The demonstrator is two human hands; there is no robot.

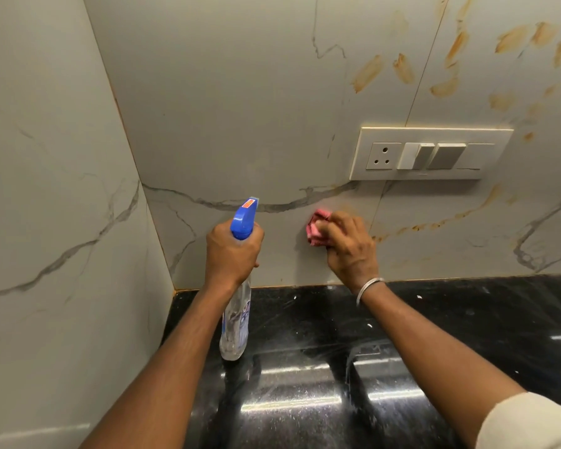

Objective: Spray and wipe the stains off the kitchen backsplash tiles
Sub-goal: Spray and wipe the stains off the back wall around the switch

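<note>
**Wiping low, stains waiting upper right**

The left hand [232,251] grips a clear plastic spray bottle [237,322] by its blue trigger head, nozzle toward the wall. Beside it, the right hand [350,244] holds a crumpled pink cloth [316,230] against the white grey-veined backsplash tiles [240,108]. Firm overlapping strokes should serve best, keeping moisture off the cream switch plate [431,153]. Orange-brown stains [368,72] lie above it and to its right. Below runs a glossy black stone counter [450,319].

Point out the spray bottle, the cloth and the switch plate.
spray bottle [237,322], head view, on its clear lower body.
cloth [316,231], head view, on its pink bunched folds.
switch plate [425,155], head view, on a middle rocker.
</note>
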